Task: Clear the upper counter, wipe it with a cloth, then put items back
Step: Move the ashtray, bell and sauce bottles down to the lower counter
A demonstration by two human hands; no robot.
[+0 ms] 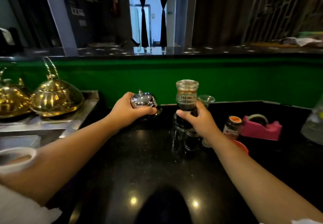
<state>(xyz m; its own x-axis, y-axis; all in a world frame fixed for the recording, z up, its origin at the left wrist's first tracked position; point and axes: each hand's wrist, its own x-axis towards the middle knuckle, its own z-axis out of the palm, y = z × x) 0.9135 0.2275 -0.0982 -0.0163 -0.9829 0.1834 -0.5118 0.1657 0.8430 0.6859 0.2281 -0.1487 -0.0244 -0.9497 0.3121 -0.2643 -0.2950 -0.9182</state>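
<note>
your left hand (130, 107) is curled round the chrome dome of the bell (144, 100), gripping it low at the back of the lower counter (139, 153); whether its base touches the counter cannot be told. your right hand (195, 117) grips the jar (187, 99) round its dark lower half, thumb on the near face, and holds it upright above other glassware (180, 136). the upper counter (174, 51) runs above the green wall (227, 80), well apart from both. the bell is likely light, stiff and slick on its polish, so a hold down at the dark base rim looks surer than the top, and a press on the button would ring it. the jar is glass, probably weighty with its contents, smooth and breakable; take it at the waist below the ribbed neck, never by the lid (187, 83), which may be loose.
</note>
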